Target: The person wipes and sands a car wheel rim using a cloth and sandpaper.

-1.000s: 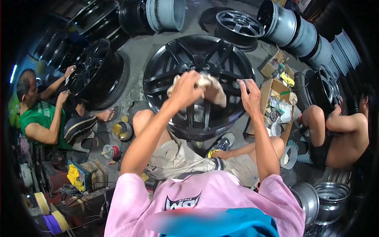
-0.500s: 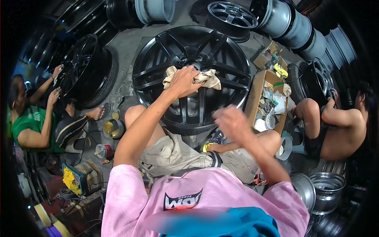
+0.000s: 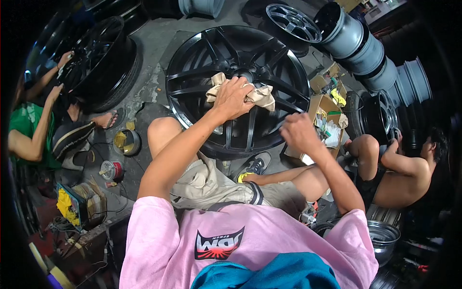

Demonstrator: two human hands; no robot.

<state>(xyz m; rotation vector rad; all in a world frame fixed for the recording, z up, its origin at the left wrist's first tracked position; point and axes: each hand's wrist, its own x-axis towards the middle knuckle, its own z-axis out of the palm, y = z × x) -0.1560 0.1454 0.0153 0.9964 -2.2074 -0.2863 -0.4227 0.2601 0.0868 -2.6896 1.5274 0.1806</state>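
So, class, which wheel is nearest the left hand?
The black wheel at centre: the left hand holds a beige cloth on it; other wheels sit farther off.

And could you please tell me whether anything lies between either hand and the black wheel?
Yes: a bunched beige cloth lies between the left hand and the black wheel, near the hub. Nothing visible blocks the right hand.

Upper centre: we have cloth (image 3: 262, 97) on wheel (image 3: 243, 73) | right of wheel: carton (image 3: 316, 108) | upper right: row of rims (image 3: 368, 47) | left of centre: tub (image 3: 136, 144), tin (image 3: 112, 170) below it
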